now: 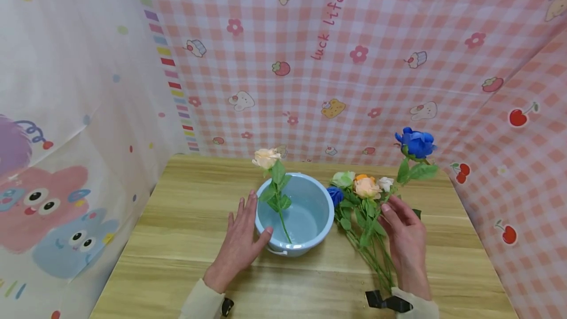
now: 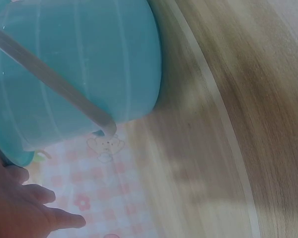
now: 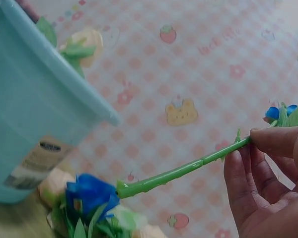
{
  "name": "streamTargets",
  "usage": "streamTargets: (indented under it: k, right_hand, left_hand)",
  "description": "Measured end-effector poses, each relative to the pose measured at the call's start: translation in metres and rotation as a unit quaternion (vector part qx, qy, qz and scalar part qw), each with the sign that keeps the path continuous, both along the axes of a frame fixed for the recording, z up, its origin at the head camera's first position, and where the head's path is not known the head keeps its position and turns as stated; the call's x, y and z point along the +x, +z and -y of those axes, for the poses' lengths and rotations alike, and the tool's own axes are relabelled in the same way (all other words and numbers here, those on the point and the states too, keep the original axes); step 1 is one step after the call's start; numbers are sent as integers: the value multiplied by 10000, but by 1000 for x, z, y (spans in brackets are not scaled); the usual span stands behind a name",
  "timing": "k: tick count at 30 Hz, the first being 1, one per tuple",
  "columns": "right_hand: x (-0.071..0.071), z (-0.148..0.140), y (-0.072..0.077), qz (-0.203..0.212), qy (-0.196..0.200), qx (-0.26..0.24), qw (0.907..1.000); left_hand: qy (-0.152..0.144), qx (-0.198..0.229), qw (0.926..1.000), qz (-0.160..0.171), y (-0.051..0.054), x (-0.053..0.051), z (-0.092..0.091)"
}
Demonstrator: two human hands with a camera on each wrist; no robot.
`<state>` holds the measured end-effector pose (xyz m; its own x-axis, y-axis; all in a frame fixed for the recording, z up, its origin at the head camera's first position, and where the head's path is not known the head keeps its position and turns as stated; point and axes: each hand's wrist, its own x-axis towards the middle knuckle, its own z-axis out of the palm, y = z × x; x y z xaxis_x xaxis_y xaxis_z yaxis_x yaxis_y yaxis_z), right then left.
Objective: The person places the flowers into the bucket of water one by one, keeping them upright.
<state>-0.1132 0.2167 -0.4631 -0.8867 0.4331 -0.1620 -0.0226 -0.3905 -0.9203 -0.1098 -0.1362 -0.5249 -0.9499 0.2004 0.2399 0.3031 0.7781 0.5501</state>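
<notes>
One cream rose [image 1: 267, 158] is in the pale-blue plastic bucket [image 1: 330, 206], left hand [image 1: 241, 235] spread against it; right hand [image 1: 405, 235] pinches a green-stemmed blue flower [image 1: 416, 143]; a multicoloured flower bunch [image 1: 366, 188] is left on the wood-grain worktop [image 1: 186, 230].

A: What forms the background?
B: A pink-and-white checked cloth [image 1: 261, 87], printed with cupcakes [image 1: 196, 48], strawberries [image 1: 281, 68], small flowers [image 1: 359, 54] and animal heads [image 1: 333, 108]. The red lettering [image 1: 328, 26] reads "luck life" (set on a steep slant).

A: And the left side?
B: A white cloth [image 1: 84, 92] with scattered coloured dots; its lower part bears a pink star-shaped figure [image 1: 48, 206] and a blue figure [image 1: 79, 250], both with round eyes. A strip of coloured blocks [image 1: 168, 61] runs down between the two cloths.

A: The right side?
B: A checked panel [image 1: 531, 171] marked with red cherries [image 1: 518, 117].

A: The base?
B: A wood-grain table [image 1: 177, 225], light brown, its far edge near the checked cloth.
</notes>
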Motion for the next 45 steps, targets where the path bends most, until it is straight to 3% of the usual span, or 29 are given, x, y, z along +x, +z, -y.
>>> streamTargets:
  k: [13,22,35,45]
  right_hand:
    - [-5,25,15,-340,508,593,9964]
    - [-10,49,24,-437,701,1251,9887]
    - [-19,81,35,-1073,951,1600,9767]
    - [-29,97,30,-1040,1249,1878,9687]
  left_hand:
    - [23,21,10000,-28,0,0,-1]
    - [34,33,10000,4,1,0,0]
    - [56,-53,10000,-33,1,1,-1]
    - [70,-18,10000,45,2,1,-1]
